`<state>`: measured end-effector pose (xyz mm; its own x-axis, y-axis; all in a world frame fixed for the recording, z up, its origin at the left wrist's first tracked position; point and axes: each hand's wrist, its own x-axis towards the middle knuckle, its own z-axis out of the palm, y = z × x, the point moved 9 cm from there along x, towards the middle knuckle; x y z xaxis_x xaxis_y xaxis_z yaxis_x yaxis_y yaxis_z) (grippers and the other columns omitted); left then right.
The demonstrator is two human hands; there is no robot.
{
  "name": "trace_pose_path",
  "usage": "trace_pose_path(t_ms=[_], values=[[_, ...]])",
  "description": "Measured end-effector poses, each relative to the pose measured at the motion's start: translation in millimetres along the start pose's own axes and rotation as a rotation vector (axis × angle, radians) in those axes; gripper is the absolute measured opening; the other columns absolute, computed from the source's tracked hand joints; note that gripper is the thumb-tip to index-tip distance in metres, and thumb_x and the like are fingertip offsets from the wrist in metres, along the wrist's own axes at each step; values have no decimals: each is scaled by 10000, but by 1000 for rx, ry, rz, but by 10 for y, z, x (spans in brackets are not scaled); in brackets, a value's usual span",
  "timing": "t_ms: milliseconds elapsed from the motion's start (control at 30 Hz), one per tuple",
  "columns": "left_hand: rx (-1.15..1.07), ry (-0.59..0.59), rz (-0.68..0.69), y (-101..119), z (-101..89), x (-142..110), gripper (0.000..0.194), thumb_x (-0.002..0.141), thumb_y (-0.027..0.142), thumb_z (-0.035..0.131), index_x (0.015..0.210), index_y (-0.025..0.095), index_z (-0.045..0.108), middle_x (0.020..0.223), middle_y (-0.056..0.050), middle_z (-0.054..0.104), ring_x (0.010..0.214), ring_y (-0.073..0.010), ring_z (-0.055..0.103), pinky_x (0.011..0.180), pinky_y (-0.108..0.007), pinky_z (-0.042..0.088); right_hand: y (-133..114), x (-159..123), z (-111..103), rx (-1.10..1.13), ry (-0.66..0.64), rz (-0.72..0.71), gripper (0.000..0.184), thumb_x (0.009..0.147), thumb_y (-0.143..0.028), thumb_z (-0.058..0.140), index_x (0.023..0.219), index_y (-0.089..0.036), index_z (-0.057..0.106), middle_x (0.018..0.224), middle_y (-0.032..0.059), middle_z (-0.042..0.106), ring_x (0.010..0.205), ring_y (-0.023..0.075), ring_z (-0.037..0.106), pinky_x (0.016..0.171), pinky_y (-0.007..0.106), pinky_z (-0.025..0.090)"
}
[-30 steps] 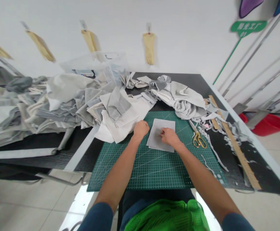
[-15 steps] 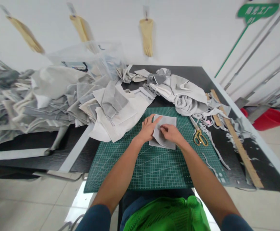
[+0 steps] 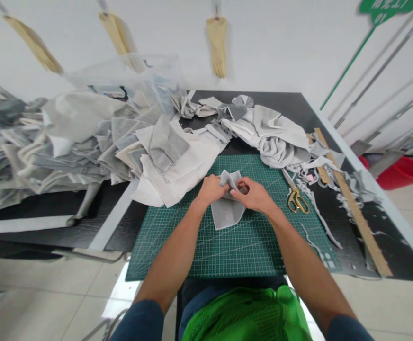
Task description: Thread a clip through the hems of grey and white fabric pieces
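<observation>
A square grey piece of fabric (image 3: 227,214) is held between my two hands over the green cutting mat (image 3: 238,255). Its far part is bunched up and creased, while the near part spreads flat toward me. On its left edge, my left hand (image 3: 212,188) is closed, fingers curled over the cloth. My right hand (image 3: 252,193) pinches the right side with thumb and fingers. Gold-handled scissors (image 3: 297,200) lie on the mat to the right of my right hand. Whether the cloth is one layer or more, I cannot tell.
Piles of grey fabric pieces (image 3: 82,137) cover the left side. Crumpled cloth (image 3: 281,135) lies behind the mat, with scraps and a wooden ruler (image 3: 357,213) at right. A clear plastic bin (image 3: 128,76) stands at the back. A red bucket (image 3: 405,173) is beyond the table.
The fabric was lying nearly flat with its upper layer lifted; now it is turned and bunched between both hands. My left hand's fingers have gone from spread to curled around it.
</observation>
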<state>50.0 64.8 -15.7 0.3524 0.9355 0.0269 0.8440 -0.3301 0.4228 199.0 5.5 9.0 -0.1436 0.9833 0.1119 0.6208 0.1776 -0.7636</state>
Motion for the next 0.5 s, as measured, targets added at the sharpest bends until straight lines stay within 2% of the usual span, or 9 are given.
trace_pose_path(t_ms=[67, 167, 267, 333, 400, 500], values=[[-104, -2, 17, 6, -7, -33, 293, 849, 352, 561, 685, 168, 719, 685, -73, 682, 731, -229, 661, 710, -313, 456, 9, 8, 5, -34, 43, -6, 330, 847, -417, 693, 1082, -187, 675, 895, 34, 716, 730, 166, 591, 704, 289, 434], [-276, 36, 81, 50, -75, -82, 291, 865, 396, 576, 763, 165, 721, 706, -23, 669, 696, -183, 612, 653, -279, 433, 83, 29, 17, 9, 55, 23, 180, 877, -332, 613, 950, -187, 691, 743, -4, 642, 665, 154, 540, 653, 281, 388], [-556, 90, 162, 107, -181, -114, 301, 903, 413, 575, 913, 166, 746, 839, -26, 724, 778, -178, 625, 705, -276, 463, 120, 34, 89, 165, -50, 46, 188, 876, -359, 607, 833, -188, 673, 662, -35, 565, 614, 137, 478, 597, 271, 350], [-743, 110, 161, 108, -219, -122, 296, 910, 407, 591, 960, 164, 754, 904, -44, 749, 823, -183, 644, 736, -280, 479, 116, 25, 109, 239, -94, 57, 207, 870, -380, 619, 814, -186, 665, 659, -41, 557, 608, 131, 464, 585, 266, 346], [-871, 116, 114, 91, -216, -130, 283, 890, 413, 635, 952, 159, 743, 896, -55, 753, 806, -180, 651, 718, -276, 479, 113, 23, 58, 268, -53, 68, 208, 862, -389, 640, 842, -185, 673, 686, -34, 588, 623, 133, 486, 598, 265, 366], [-971, 113, -3, 57, -171, -168, 282, 836, 413, 714, 968, 168, 669, 762, -23, 724, 639, -136, 601, 596, -239, 418, 96, 18, -109, 293, 115, 64, 240, 846, -393, 678, 960, -183, 692, 787, 2, 671, 679, 148, 552, 644, 277, 418]])
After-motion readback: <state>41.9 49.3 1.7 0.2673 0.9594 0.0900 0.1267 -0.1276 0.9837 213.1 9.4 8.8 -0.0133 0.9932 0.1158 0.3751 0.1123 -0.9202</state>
